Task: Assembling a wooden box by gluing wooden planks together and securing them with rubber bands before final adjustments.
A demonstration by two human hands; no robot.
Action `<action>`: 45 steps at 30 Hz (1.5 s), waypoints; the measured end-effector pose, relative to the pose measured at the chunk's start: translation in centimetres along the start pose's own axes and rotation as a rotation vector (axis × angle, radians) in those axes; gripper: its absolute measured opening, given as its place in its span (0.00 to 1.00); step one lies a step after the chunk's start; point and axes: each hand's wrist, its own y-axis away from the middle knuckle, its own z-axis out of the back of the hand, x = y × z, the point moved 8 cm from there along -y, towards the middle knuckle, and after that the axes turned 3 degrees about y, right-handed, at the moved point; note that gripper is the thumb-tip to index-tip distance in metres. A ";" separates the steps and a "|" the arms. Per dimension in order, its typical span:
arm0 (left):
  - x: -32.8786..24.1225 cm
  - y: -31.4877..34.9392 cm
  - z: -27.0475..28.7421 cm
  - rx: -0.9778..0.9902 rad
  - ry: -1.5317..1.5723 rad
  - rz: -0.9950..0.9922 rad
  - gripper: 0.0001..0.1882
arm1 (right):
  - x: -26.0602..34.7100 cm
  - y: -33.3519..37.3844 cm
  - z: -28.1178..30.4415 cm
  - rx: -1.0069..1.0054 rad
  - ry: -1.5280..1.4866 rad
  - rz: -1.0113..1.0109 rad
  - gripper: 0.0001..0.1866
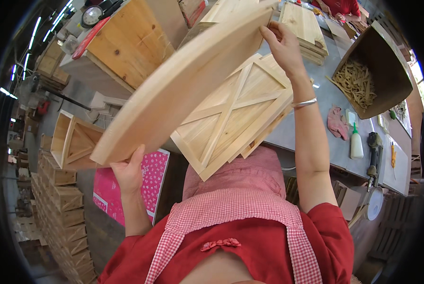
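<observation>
A red shirt (264, 255) is being worn beneath a checked apron (240, 210). A pale wooden panel (183, 85) is being held aslant above a cross-braced board (240, 118), its 2 ends being pinched by the fingers of the left hand (128, 174) and right hand (284, 47), presumably for balance.

Pale wooden panel (174, 94), smooth plain face, raised and tilted diagonally: near-left end gripped in the left-hand fingers (119, 167), far-right end in the right-hand fingers (284, 32), bulk spanning between.
</observation>
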 end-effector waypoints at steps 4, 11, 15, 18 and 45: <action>-0.6 -0.3 -3.3 0.323 -0.463 -0.503 0.15 | -3.1 2.4 1.0 0.108 -0.006 -0.030 0.21; 4.4 1.4 -4.7 0.574 -1.067 -0.770 0.23 | -12.2 9.7 9.0 -0.011 0.682 -0.105 0.19; 8.9 2.8 -4.8 0.923 -1.188 -0.654 0.32 | -15.5 15.2 14.8 -0.155 0.914 -0.352 0.22; 10.1 1.8 -5.4 0.927 -1.056 -0.726 0.33 | -15.6 17.4 14.4 -0.149 0.840 -0.346 0.23; 7.3 -8.2 -2.7 0.046 0.518 0.570 0.35 | -10.3 21.0 6.9 -0.083 0.729 -0.070 0.16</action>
